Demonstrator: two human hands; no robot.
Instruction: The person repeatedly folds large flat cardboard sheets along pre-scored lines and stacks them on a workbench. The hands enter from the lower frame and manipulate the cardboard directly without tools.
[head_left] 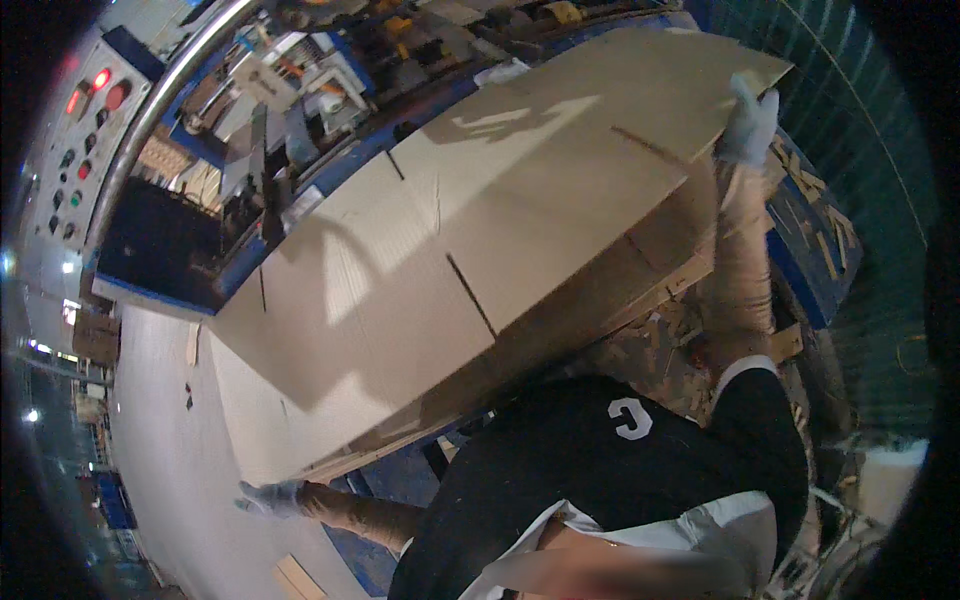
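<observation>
Right hand (750,128), pale-gloved, at the upper right end of a large slotted cardboard sheet (545,220): thumb near or over the top face, fingers beyond the edge; cannot tell whether they are closed on it. Left hand (272,498), also gloved, at the opposite, lower left end, fingers pointing left, just beside the corner; contact and closure cannot be told from this view. Key relation: the sheet lies between the two hands, its long axis running slantwise from lower left to upper right, so each hand has one end and neither is nearer to the whole. From the left hand the board extends up and rightward; from the right hand, down and leftward. Dark slots cut in from both long edges, across that axis. More cardboard (640,245) shows beneath the near long edge, on the side of the person's black shirt (560,430). The far long edge runs alongside a blue machine (245,280). Farther out: a control panel (85,150) at upper left, cardboard scraps (815,195) beyond the right forearm.
</observation>
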